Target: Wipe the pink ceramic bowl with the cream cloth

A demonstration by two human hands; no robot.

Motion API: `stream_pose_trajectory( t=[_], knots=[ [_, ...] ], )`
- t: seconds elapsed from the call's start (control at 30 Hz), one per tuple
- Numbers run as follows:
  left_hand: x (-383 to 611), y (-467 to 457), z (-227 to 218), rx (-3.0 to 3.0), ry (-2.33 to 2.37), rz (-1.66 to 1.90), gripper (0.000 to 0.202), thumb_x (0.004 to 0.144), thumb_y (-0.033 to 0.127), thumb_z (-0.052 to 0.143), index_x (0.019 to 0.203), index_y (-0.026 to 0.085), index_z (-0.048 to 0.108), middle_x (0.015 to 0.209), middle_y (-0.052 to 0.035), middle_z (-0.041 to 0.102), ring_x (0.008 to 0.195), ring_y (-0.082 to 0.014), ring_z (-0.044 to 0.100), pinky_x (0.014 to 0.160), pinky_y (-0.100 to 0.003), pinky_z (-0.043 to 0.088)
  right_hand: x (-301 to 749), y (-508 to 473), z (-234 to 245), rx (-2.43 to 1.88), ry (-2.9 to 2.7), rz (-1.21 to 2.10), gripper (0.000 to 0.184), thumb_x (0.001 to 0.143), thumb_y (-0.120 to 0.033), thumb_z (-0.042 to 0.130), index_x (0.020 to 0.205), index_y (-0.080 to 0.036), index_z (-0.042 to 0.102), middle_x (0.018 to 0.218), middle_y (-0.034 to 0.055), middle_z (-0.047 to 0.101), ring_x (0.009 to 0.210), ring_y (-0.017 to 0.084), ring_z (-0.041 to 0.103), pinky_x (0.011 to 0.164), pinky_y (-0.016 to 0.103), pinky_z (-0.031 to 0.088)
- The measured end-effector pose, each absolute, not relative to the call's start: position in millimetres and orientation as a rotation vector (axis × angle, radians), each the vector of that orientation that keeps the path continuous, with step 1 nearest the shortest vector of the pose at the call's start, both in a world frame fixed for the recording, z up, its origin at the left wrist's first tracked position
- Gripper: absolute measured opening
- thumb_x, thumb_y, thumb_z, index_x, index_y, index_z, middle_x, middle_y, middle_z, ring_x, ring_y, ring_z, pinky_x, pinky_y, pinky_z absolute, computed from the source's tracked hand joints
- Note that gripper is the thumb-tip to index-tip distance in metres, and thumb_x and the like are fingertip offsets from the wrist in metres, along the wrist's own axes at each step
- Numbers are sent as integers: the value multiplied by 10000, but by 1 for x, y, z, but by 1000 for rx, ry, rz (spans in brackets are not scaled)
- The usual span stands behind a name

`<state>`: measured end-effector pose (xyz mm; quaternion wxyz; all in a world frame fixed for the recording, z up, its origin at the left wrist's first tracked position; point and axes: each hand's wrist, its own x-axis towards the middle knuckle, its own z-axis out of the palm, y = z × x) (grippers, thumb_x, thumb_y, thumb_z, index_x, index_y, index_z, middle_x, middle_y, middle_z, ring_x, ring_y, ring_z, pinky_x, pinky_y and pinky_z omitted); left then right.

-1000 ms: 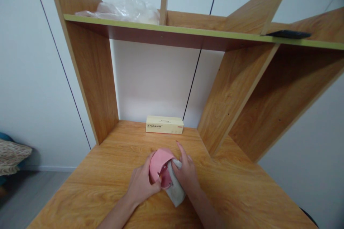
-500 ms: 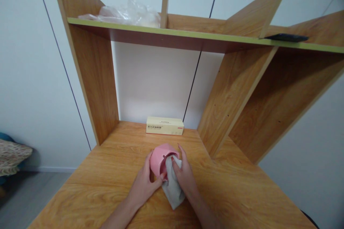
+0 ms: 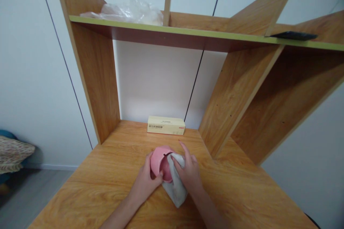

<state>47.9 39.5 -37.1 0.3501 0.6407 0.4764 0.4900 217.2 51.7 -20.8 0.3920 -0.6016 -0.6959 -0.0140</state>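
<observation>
A pink bowl-like cup (image 3: 159, 158) is tipped on its side on the wooden desk (image 3: 107, 171), its opening facing me. My left hand (image 3: 143, 184) is wrapped round its left side, thumb at the rim. My right hand (image 3: 189, 173) presses a grey cloth (image 3: 176, 188) against the cup's right side and rim, with the index finger stretched forward. The cloth hangs down to the desk below the hands.
A cream box with printed text (image 3: 166, 125) lies at the back of the desk against the white wall. Above, a shelf (image 3: 188, 34) carries a crumpled clear plastic bag (image 3: 129, 10) at left and a flat black object (image 3: 294, 35) at right. Slanted wooden panels stand to both sides.
The cup has turned a little in my hands, showing more of its inside. My right hand with the cloth shifted over the rim; its index finger stretched forward again.
</observation>
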Motion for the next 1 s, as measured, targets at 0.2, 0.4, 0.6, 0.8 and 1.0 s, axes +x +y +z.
stream_pose_trajectory(
  t=[0.2, 0.4, 0.6, 0.8, 1.0],
  knots=[
    [47, 53, -48, 1211, 1302, 1198, 484, 723, 429, 482, 1104, 151, 373, 447, 64, 523, 330, -110, 472, 336, -192, 345, 226, 60, -20, -1545, -1552, 219, 538, 765, -417, 464, 1247, -220, 330, 1163, 87, 532, 987, 235, 529, 795, 350, 425],
    [48, 58, -50, 1068, 1262, 1177, 511, 687, 472, 496, 1058, 147, 363, 325, 110, 427, 243, -78, 375, 273, -141, 260, 241, 65, -19, -1653, -1525, 158, 586, 751, -499, 456, 1214, -156, 351, 961, 110, 584, 849, 247, 567, 734, 370, 428],
    [48, 59, -49, 1028, 1249, 1182, 532, 672, 465, 517, 1067, 145, 359, 321, 106, 441, 236, -75, 373, 270, -141, 270, 235, 51, -14, -1690, -1777, 4, 242, 775, -412, 438, 823, -196, 535, 783, 57, 598, 782, 210, 555, 707, 312, 400],
    [45, 63, -53, 965, 1234, 1182, 506, 643, 471, 540, 1004, 152, 387, 337, 87, 472, 246, -83, 394, 268, -152, 274, 224, 39, -20, -1891, -1960, 165, 270, 685, -393, 546, 841, -172, 541, 821, 86, 631, 815, 247, 567, 690, 313, 393],
    [42, 63, -53, 859, 1190, 1233, 435, 640, 549, 491, 842, 170, 420, 349, 78, 470, 272, -69, 383, 292, -150, 262, 232, 47, -32, -1824, -1907, 364, 130, 695, -222, 482, 789, -181, 561, 806, 67, 642, 807, 207, 572, 707, 283, 401]
  ],
)
